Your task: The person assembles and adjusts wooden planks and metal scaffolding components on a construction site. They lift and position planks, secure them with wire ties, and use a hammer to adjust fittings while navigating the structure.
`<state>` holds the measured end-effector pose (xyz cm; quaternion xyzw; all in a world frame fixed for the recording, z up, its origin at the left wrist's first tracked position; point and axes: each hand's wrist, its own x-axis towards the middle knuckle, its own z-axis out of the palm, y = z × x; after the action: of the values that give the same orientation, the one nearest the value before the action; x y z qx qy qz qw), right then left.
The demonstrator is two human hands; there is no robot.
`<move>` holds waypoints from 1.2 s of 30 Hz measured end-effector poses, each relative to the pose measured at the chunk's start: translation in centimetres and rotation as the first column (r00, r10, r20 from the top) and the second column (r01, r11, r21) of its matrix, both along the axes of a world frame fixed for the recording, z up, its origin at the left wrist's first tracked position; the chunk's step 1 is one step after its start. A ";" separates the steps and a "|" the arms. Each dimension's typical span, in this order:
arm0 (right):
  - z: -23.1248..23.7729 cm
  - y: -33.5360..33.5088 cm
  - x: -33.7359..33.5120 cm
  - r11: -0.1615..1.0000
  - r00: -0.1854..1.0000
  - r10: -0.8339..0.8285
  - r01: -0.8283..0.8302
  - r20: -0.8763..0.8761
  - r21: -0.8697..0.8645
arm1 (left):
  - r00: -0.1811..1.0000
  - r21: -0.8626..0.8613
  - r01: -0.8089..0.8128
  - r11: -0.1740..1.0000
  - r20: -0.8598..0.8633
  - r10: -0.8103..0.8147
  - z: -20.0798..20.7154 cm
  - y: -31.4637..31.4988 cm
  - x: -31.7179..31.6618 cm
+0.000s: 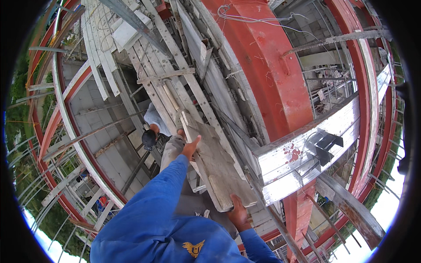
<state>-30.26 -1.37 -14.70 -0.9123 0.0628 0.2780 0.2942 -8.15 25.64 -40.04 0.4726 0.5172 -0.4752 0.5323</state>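
Observation:
A worn, cement-stained wooden panel [215,153] slants across the middle of the view, in front of my body. My left hand [190,148] grips its left long edge, the thumb lying over the top. Lower down, my right hand [238,214] is closed around the near end, its fingers partly hidden beneath the wood. A narrower batten [220,193] lies along the panel's near left side. Beyond its far end are perforated metal scaffold planks [164,87] with a short wooden crosspiece [165,76] over them.
A broad red steel beam [263,57] runs along the right, with loose wire [263,19] on top. A silver-coated beam [307,147] juts out nearby. Below left, a person in a dark cap [149,139] is close to the planks. Scaffold poles and drops surround me.

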 end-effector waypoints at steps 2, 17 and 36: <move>0.1 -0.2 0.2 1.000 0.999 0.016 -0.016 -0.031 -0.015 | 0.999 0.002 -0.023 1.000 0.025 0.023 -4.3 0.6 0.3; 0.8 -0.8 3.4 1.000 0.998 -0.008 0.007 -0.066 -0.016 | 0.994 -0.038 -0.110 0.993 -0.009 0.109 -11.6 1.1 0.4; -5.8 -1.4 1.3 0.974 0.977 -0.193 0.179 0.090 0.141 | 0.968 0.402 -0.053 0.914 0.246 -0.052 -6.7 2.2 8.1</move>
<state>-29.00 -2.78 -20.46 -0.8942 0.1142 0.2051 0.3813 0.00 27.86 -46.78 0.6288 0.5327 -0.2940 0.4841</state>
